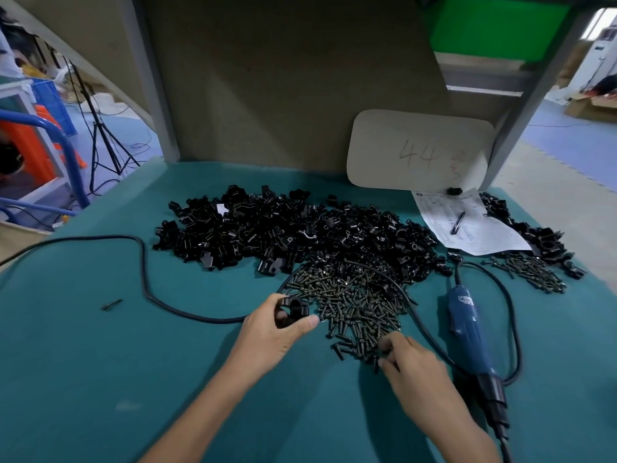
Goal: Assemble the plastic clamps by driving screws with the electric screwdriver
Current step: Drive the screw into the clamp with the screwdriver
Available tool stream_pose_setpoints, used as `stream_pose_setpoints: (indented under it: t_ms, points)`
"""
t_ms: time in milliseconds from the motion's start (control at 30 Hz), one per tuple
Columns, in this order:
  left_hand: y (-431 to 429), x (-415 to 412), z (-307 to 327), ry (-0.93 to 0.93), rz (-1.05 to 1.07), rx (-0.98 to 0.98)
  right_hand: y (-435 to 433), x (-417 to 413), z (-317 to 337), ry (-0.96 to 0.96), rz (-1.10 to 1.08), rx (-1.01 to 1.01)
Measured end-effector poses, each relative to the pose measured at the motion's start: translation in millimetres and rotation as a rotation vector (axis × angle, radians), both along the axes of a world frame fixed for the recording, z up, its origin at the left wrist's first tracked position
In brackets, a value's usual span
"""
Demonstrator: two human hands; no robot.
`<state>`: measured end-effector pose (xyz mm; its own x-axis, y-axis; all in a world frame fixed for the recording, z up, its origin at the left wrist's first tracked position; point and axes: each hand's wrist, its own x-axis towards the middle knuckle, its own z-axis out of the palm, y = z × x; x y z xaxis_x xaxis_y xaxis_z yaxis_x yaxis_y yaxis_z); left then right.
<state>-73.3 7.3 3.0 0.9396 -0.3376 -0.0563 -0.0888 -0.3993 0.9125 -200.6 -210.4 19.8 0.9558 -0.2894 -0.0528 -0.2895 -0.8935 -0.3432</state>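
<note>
Bare forearms, two, reaching in from the near edge over a teal, matte bench cover [100, 362].

Left hand [273, 332]: thumb and fingers curled round one black plastic clamp [293, 307], a glossy moulded piece with a rounded saddle, held just at the near-left edge of the screws.

Right hand [414, 365]: fingers bent down into the near edge of the screw pile [354, 302]; motion blur, so whether it pinches a screw cannot be told.

Screw pile: dark, dull-metal screws with round heads, loose, in a fan-shaped heap at bench centre.

Clamp heap [300, 232]: many black, shiny clamp parts, in a wide band behind the screws.

Electric screwdriver [467, 329]: blue, smooth cylindrical body with a black ribbed cord end, lying flat just right of the right hand, untouched.

Black rubber cable [143, 272]: loops across the left of the bench.

Printed paper sheet [467, 225]: far right, beside a smaller lot of screws [534, 272].

Beige card [420, 152]: rounded corners, marked "44" in red, propped upright at the back.
</note>
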Motion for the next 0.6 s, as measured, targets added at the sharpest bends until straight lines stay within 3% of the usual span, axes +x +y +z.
stream_pose_setpoints:
  t_ms: [133,300,600]
  points:
    - [-2.1,-0.7,-3.4,-0.058,-0.003,0.037,-1.5,-3.6,0.1,-0.069,-0.054,0.004]
    - [-6.5,-1.7,-4.0,-0.080,-0.057,0.132,2.8,10.7,5.6,-0.333,-0.140,0.688]
    - [-6.6,1.5,-8.7,-0.207,-0.175,0.169,27.5,55.0,4.7,-0.408,-0.136,1.355]
